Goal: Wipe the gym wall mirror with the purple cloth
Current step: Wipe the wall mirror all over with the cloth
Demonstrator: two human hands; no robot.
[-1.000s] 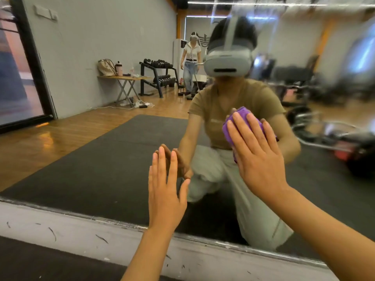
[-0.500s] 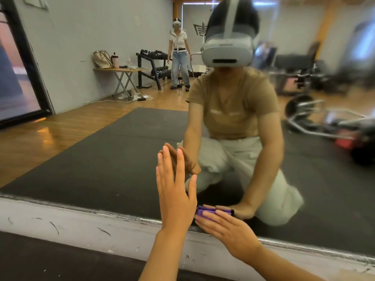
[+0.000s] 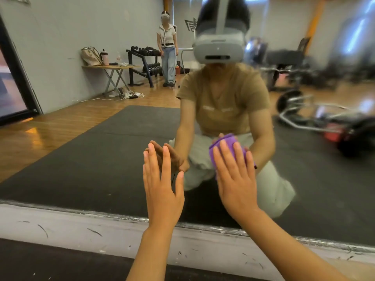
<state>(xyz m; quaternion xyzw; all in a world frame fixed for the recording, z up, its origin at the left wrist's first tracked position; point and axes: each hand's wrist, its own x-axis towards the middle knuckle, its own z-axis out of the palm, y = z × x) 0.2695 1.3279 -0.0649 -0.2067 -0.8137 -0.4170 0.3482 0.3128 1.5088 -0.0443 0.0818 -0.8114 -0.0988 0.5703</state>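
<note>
Right hand (image 3: 235, 179), fingers straight, presses the cloth (image 3: 227, 144) flat against the mirror (image 3: 91, 159), above the mirror's lower edge. Left hand (image 3: 161, 189), released and holding nothing, rests flat on the mirror just left of the cloth.

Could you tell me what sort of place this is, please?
Most likely a gym: the wall mirror reflects a dumbbell rack, a barbell on a wooden floor, and a dark exercise mat.
</note>
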